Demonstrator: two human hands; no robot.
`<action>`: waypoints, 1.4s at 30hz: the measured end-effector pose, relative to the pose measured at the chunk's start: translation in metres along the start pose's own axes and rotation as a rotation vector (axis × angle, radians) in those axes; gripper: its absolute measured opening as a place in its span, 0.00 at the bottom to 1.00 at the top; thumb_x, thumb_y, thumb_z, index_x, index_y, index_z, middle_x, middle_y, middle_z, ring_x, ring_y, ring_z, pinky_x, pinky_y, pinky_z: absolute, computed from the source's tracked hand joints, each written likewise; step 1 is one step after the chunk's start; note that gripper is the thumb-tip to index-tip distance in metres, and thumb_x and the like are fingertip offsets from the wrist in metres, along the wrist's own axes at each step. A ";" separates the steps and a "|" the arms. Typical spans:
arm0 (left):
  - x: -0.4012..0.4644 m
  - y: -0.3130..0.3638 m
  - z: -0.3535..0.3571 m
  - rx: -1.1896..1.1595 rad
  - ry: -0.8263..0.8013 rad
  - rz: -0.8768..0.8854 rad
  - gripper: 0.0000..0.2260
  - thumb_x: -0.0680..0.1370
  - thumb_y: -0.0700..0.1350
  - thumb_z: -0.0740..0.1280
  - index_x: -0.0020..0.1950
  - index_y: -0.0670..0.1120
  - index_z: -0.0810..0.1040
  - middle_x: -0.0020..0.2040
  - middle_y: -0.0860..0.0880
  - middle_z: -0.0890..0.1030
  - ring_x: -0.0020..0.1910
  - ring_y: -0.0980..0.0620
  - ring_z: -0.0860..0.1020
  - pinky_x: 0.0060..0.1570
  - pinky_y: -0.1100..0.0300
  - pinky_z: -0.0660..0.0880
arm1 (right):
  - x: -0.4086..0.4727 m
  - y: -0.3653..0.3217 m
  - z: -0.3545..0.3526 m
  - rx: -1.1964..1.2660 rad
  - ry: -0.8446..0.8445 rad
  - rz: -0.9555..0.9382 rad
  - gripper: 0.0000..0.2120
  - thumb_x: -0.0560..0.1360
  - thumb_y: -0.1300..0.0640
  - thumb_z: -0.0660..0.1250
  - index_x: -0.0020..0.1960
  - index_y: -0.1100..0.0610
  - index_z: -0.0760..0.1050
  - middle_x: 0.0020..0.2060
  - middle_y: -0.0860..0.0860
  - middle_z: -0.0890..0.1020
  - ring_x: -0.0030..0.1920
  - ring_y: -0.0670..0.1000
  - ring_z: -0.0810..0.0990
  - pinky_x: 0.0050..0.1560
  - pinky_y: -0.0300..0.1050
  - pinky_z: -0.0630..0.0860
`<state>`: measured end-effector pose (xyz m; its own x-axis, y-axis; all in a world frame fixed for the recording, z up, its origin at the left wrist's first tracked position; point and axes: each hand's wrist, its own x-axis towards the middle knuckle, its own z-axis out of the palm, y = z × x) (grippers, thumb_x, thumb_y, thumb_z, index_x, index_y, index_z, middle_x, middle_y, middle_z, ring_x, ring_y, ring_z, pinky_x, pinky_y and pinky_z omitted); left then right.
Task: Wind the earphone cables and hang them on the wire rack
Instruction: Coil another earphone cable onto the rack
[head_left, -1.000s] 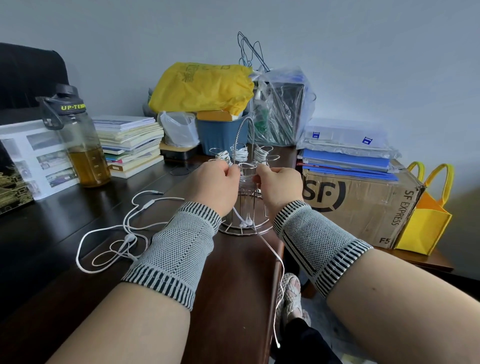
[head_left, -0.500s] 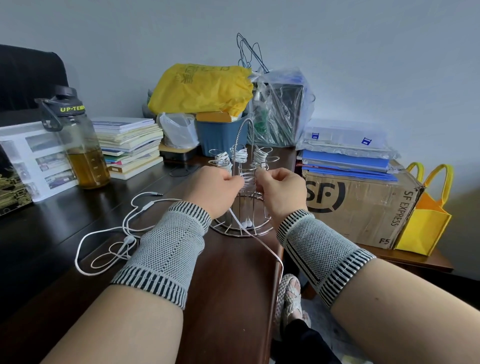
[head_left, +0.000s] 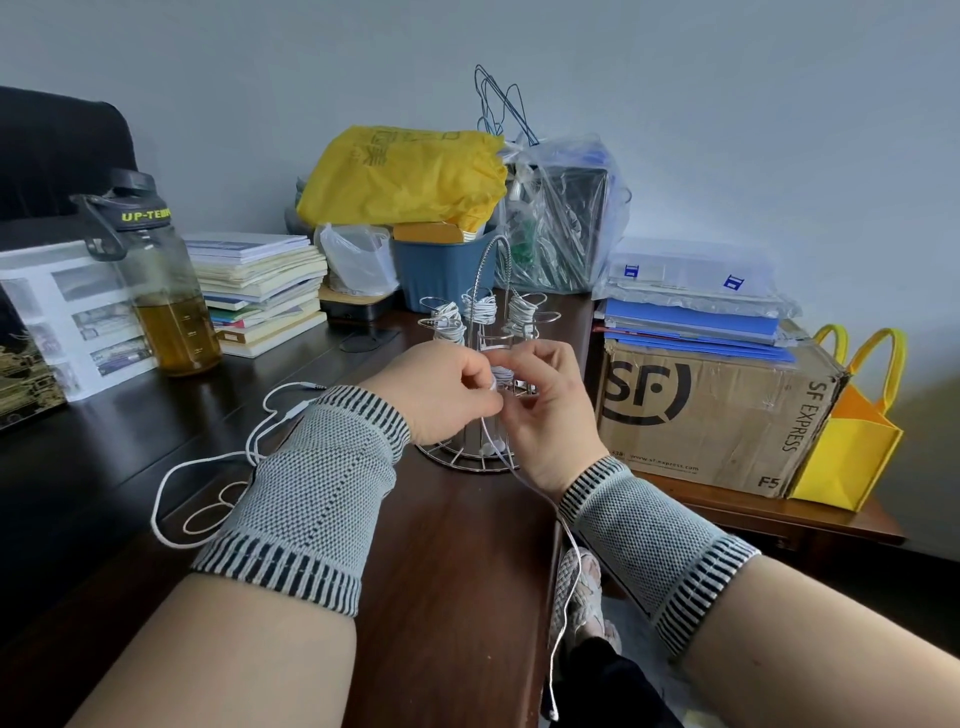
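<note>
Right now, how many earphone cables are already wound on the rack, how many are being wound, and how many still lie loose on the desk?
Wound bundles on the wire rack: 3
Cable being wound in the hands: 1
Loose cable on the desk: 1
Total: 5

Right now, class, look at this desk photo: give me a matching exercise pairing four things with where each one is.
Things:
1. water bottle
2. wire rack
3. loose earphone cable
4. cardboard box

Places:
A. behind both hands, wound cables on its arms
B. far left, before the books
C. right, under blue folders
D. on the desk, left of the left wrist

Pairs: 1-B, 2-A, 3-D, 4-C
</note>
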<state>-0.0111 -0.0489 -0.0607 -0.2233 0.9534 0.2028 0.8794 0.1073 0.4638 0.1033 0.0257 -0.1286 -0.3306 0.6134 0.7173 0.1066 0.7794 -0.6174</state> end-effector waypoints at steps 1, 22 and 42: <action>0.000 0.000 0.000 0.020 0.001 0.006 0.09 0.75 0.49 0.70 0.34 0.52 0.76 0.37 0.56 0.75 0.39 0.55 0.73 0.44 0.60 0.70 | 0.000 0.001 0.000 -0.005 0.000 -0.011 0.17 0.70 0.70 0.68 0.55 0.54 0.81 0.50 0.50 0.69 0.52 0.29 0.67 0.53 0.23 0.66; 0.002 0.003 -0.003 -0.576 0.196 -0.050 0.08 0.80 0.41 0.64 0.41 0.45 0.75 0.30 0.51 0.79 0.28 0.54 0.78 0.38 0.52 0.79 | 0.020 -0.005 -0.003 0.323 0.102 0.484 0.08 0.76 0.56 0.68 0.38 0.55 0.78 0.27 0.45 0.75 0.27 0.43 0.69 0.34 0.41 0.70; 0.008 0.007 0.010 -0.135 0.495 -0.175 0.19 0.78 0.51 0.64 0.35 0.39 0.81 0.32 0.41 0.82 0.35 0.43 0.81 0.39 0.47 0.80 | 0.035 -0.009 -0.002 0.312 0.101 0.573 0.16 0.78 0.51 0.63 0.34 0.56 0.77 0.32 0.55 0.80 0.35 0.54 0.77 0.46 0.59 0.79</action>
<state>-0.0028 -0.0377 -0.0644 -0.5617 0.6742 0.4795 0.7566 0.1840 0.6275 0.0926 0.0406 -0.0969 -0.2113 0.9408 0.2651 -0.0424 0.2621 -0.9641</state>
